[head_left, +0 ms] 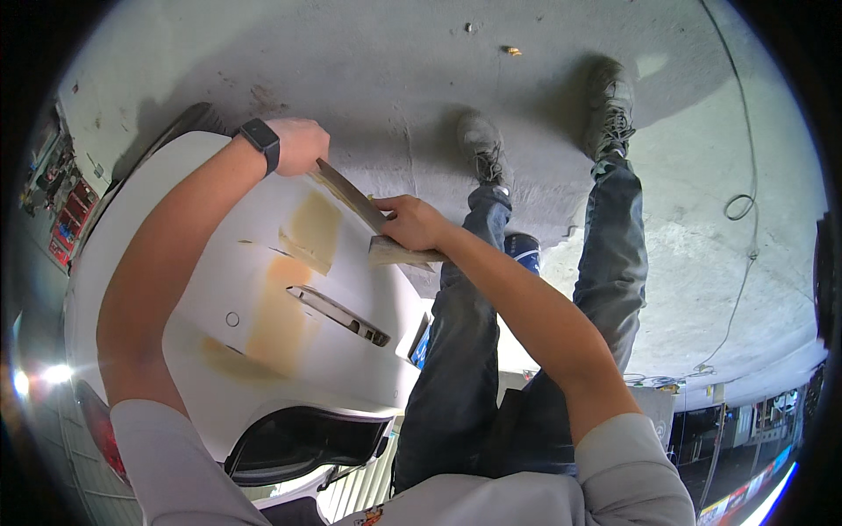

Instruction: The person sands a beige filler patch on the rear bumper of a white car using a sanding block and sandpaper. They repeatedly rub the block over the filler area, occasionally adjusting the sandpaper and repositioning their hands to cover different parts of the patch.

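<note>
Grey-brown strip (pixel 353 193) sat at 10 to 11 o'clock from our view's centre, slanting along the edge of the white car panel (pixel 206 276); we couldn't tell if they touched. We had our left hand (pixel 298 146) at its upper end, fingertips hidden, grip unclear. Our right hand (pixel 412 222) was at 12, fingers clamped on the strip's lower end. A pale wood-like block (pixel 399 252) stuck out just below that hand; we couldn't tell if it joined the strip. We wore a black watch (pixel 260 145) on the left wrist. On the panel we saw a yellow-tan patch (pixel 313 230) between 9 and 10, an orange-tan patch (pixel 276 307) between 8 and 9, a long recess (pixel 338 314) at 8. Farther out: our shoes (pixel 610 101) at 1 to 2, a blue container (pixel 524 250) at 3, a thin cable (pixel 752 200) just before 3 on the grey floor (pixel 684 263).
</note>
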`<move>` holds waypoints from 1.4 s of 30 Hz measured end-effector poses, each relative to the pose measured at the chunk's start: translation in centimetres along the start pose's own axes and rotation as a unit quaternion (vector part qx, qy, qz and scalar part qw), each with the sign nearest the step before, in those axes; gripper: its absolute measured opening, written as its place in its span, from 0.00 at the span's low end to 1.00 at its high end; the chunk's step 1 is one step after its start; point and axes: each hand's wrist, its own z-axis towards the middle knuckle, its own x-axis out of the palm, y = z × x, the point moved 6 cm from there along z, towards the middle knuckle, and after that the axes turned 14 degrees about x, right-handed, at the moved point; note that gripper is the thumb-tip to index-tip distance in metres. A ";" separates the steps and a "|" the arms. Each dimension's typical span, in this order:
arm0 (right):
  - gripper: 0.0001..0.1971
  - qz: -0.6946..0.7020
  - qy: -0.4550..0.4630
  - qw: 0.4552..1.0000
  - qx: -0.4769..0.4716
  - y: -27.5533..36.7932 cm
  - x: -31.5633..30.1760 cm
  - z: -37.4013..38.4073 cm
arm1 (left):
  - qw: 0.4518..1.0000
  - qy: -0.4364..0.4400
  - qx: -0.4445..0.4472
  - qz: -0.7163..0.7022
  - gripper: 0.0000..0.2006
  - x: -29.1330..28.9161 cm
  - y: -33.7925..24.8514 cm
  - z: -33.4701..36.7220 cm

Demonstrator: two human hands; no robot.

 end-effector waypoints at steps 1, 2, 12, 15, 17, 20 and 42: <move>0.30 0.019 0.004 1.000 -0.012 -0.4 0.3 1.0 | 1.000 0.011 -0.007 -0.013 0.06 0.6 0.7 0.4; 0.30 0.023 0.011 1.000 -0.015 -0.8 0.7 1.7 | 1.000 0.013 -0.002 -0.005 0.06 0.9 1.1 0.7; 0.30 0.028 0.046 0.998 0.030 -1.9 3.2 1.7 | 1.000 0.002 -0.017 -0.005 0.09 3.2 0.2 1.0; 0.30 0.039 0.037 0.998 0.035 -1.0 3.3 0.1 | 0.999 -0.009 -0.005 0.031 0.10 2.7 -0.7 -0.1; 0.30 0.058 0.023 0.998 0.017 0.0 3.5 -1.5 | 0.999 -0.030 0.002 0.034 0.11 2.5 -2.0 -1.5; 0.30 0.069 0.002 0.998 0.013 1.4 4.2 -4.4 | 0.997 -0.078 -0.021 0.015 0.11 2.2 -4.3 -4.6; 0.29 0.024 -0.040 0.999 -0.001 0.3 -0.6 -1.8 | 0.999 -0.030 -0.006 0.023 0.09 -1.5 -1.6 -0.6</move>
